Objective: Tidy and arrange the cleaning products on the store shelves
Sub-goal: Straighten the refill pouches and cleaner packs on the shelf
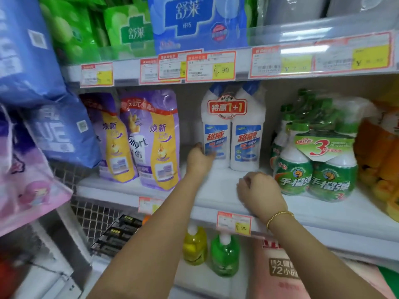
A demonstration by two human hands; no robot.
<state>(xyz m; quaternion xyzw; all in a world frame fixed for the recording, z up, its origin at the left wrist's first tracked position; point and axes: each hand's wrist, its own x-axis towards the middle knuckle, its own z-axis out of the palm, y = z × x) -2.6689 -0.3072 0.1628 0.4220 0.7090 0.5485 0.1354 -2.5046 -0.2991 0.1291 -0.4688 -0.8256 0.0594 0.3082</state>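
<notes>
The twin pack of white cleaner bottles [234,134] stands upright towards the back of the middle shelf [323,214], between the purple refill pouches [151,137] on its left and the green spray-bottle three-pack [315,165] on its right, with a gap on each side. The left hand [199,158] grips the lower left edge of the pack, thumb across the front label and fingers wrapped behind. This low hold suits sliding or turning the pack on its base without tipping it. The right hand [260,190] rests knuckles-up on the bare shelf board in front of the pack, fingers curled under with nothing visible in them. It probably serves as a brace while the other arm reaches deep. The pack consists of two identical bottles with blue caps and blue-and-red front labels, joined at the shoulders by a red-and-white "1+1" promotional band [227,107]. Both labels face outward. The pack sits well behind the shelf edge, so bringing it forward is the likely step in hand.
</notes>
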